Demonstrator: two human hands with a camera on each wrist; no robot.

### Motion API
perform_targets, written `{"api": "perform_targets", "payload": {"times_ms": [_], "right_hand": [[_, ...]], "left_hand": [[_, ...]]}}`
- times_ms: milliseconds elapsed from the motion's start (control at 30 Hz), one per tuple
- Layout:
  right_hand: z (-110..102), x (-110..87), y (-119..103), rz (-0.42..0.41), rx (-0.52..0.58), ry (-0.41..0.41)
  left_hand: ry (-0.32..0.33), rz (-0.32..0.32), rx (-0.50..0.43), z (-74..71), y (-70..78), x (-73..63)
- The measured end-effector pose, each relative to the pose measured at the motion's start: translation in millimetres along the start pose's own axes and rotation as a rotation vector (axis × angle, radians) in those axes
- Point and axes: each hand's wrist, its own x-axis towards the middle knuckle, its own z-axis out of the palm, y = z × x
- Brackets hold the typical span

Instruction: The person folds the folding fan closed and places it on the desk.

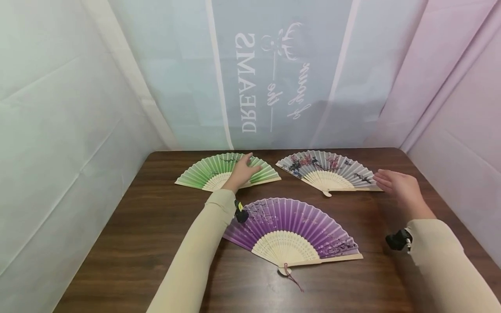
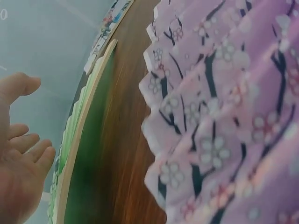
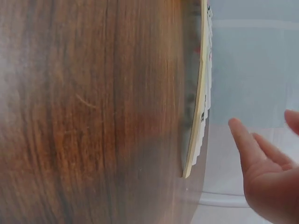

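Note:
Three spread folding fans lie on the brown table. My left hand [image 1: 242, 173] is over the green fan [image 1: 211, 168], thumb apart from the fingers; in the left wrist view that hand [image 2: 21, 158] holds nothing. Whether it touches the green fan I cannot tell. My right hand [image 1: 400, 186] is beside the right end of the grey flowered fan [image 1: 328, 163], its fingers extended. The right wrist view shows this hand [image 3: 266, 168] apart from the fan's pale edge stick [image 3: 200, 102]. Nearest me lies the purple fan [image 1: 289, 217], partly under my left forearm, with a dark red tassel [image 1: 293, 280].
The wooden table [image 1: 129, 243] has rounded far corners. Behind it hangs a pale blue cloth [image 1: 188, 78] with mirrored lettering, and white cloth [image 1: 58, 130] covers the left side. Pinkish-white cloth [image 1: 465, 143] hangs at the right.

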Motion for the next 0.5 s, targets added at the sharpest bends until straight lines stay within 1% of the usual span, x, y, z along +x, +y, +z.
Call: {"api": "perform_targets", "payload": {"times_ms": [133,267,367,500], "right_hand": [[2.3,-2.1,-1.9,0.046,0.050,0.005],[3.6,-3.2,-2.7,0.088,0.033,0.025],[3.3,-3.1,-3.4,0.118,0.048,-0.001],[1.4,-3.2,-4.0,0.198,0.086,-0.063]], "left_hand": [[-0.006,-0.018,-0.079,6.5,2.4,1.9],[-0.036,-0.029,-0.138,14.8,6.2,3.8],[-0.032,-0.018,-0.134,20.2,8.5,6.1],[-0.017,0.007,-0.129,25.7,10.6,9.1]]}}
